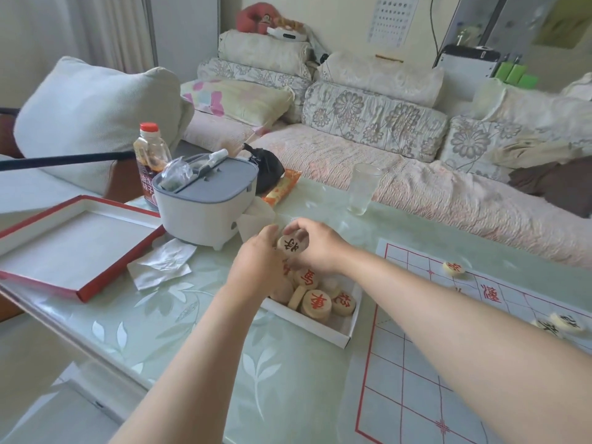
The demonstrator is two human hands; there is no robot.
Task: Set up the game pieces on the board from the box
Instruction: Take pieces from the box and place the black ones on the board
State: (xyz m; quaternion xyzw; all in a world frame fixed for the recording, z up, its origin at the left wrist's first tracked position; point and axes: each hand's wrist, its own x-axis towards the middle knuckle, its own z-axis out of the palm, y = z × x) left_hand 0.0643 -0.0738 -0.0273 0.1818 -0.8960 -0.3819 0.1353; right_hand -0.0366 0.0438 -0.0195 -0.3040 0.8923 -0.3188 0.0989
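A white open box (346, 334) lies mid-table, holding several round wooden game pieces (315, 303) with red characters. Above its far end, my right hand (315, 243) pinches a wooden piece with a black character (292, 245), lifted clear of the pile. My left hand (256, 267) reaches into the same end of the box, fingers curled among the pieces; what it grips is hidden. The paper board (448, 363) with red grid lines lies to the right. On it sit one red-marked piece (454, 268) and two black-marked pieces (565, 322) near the right edge.
The red-edged box lid (80, 293) lies upturned at left, with crumpled paper (161, 262) beside it. Behind the box stand a white and grey bin (205, 200), a sauce bottle (150, 155), a snack packet (282, 187) and a glass (363, 187). A sofa runs behind the table.
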